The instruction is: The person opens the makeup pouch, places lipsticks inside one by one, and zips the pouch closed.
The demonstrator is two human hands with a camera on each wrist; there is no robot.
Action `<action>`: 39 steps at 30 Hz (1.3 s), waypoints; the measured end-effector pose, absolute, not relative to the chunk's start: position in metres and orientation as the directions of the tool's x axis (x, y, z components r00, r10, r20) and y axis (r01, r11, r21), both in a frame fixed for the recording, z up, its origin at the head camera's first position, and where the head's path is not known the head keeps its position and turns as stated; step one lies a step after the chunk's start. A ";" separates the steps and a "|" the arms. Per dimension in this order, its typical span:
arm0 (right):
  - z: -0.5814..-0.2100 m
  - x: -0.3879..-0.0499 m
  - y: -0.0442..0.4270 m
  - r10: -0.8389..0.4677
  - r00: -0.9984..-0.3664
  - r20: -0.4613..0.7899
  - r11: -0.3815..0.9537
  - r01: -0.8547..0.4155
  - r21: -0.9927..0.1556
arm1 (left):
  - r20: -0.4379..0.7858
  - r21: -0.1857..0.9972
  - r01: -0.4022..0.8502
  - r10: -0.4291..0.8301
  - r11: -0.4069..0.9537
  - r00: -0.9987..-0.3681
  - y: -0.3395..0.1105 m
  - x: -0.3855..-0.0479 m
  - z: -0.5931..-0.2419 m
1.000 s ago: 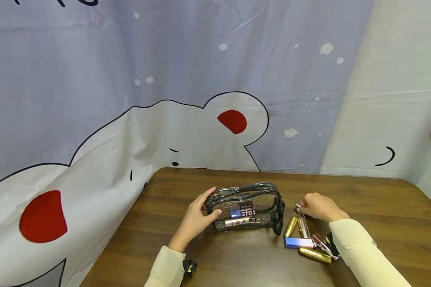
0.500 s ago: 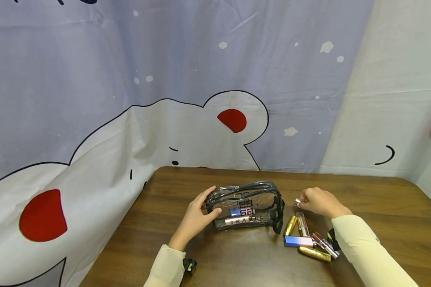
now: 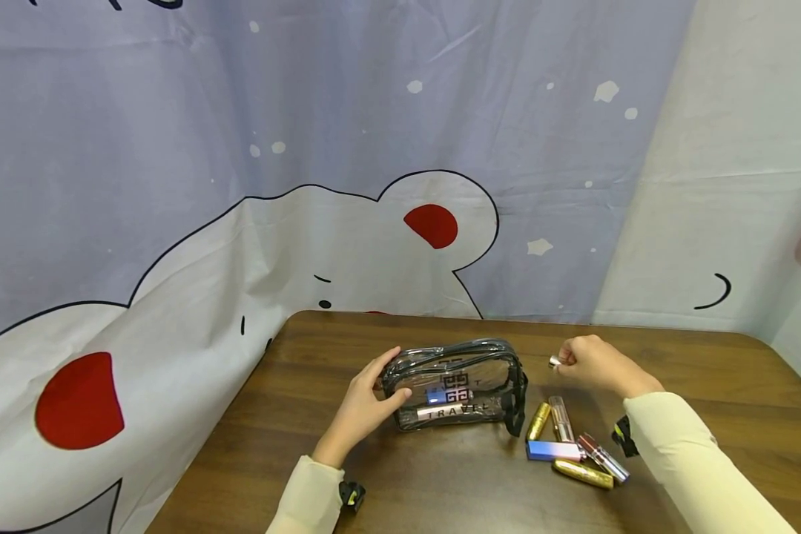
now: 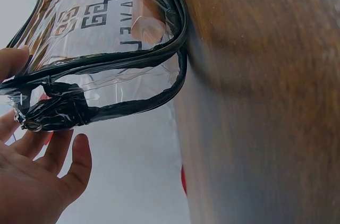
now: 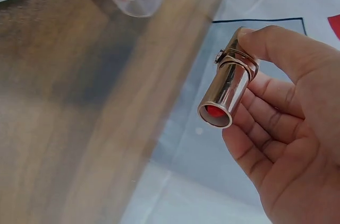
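Note:
A clear pouch [image 3: 483, 378] with black trim and "TRAVEL" lettering stands on the table, a blue tube [image 3: 437, 397] and a pinkish tube [image 3: 434, 412] inside. At its left end my left hand [image 3: 363, 404] holds it, thumb in front and fingers behind; the left wrist view shows its dark zipper corner [image 4: 58, 104] between them. My right hand [image 3: 597, 363] is raised right of the pouch. It pinches a small metallic lipstick [image 5: 228, 86], uncapped, with red showing inside the tube's end. The right wrist view shows the thumb on top and the other fingers underneath.
Right of the pouch lie a gold tube [image 3: 539, 422], a clear-capped tube [image 3: 561, 420], a blue-to-pink box-shaped tube [image 3: 552, 450], a red-and-silver lipstick [image 3: 604, 457] and another gold tube [image 3: 583, 473]. A printed cloth [image 3: 347, 245] hangs behind the wooden table [image 3: 434, 482].
My right hand has lifted the lipstick up and away from the pile, toward the table's back. The clear-capped tube now lies uncovered. My left hand and the pouch have stayed put.

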State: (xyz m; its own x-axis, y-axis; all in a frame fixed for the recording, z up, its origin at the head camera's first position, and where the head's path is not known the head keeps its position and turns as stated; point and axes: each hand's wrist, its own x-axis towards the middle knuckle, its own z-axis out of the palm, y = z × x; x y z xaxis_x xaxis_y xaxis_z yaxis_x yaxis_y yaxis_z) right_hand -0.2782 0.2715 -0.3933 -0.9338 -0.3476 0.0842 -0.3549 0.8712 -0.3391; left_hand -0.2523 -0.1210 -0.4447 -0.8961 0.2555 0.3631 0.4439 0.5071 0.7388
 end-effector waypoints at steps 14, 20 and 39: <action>-0.350 -0.280 0.251 -0.425 -0.892 0.156 0.855 -0.451 -0.255 | 0.364 0.734 0.448 0.262 0.510 -0.894 -0.121 -0.254 -0.443; -0.334 -0.279 0.238 -0.489 -0.839 0.238 0.827 -0.533 -0.180 | 0.363 0.734 0.447 0.260 0.511 -0.895 -0.121 -0.253 -0.442; -0.307 -0.270 0.182 -0.598 -0.765 0.240 0.760 -0.636 -0.133 | 0.375 0.734 0.458 0.263 0.502 -0.889 -0.121 -0.253 -0.445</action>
State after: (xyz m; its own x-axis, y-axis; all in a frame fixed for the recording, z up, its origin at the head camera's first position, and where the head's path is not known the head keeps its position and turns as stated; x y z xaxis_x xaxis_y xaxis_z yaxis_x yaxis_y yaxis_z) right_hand -0.2705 0.1819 -0.3073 -0.7649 -0.5976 0.2402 -0.6358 0.7603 -0.1331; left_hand -0.2532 -0.1211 -0.4453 -0.8891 0.2632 0.3745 0.4577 0.5021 0.7337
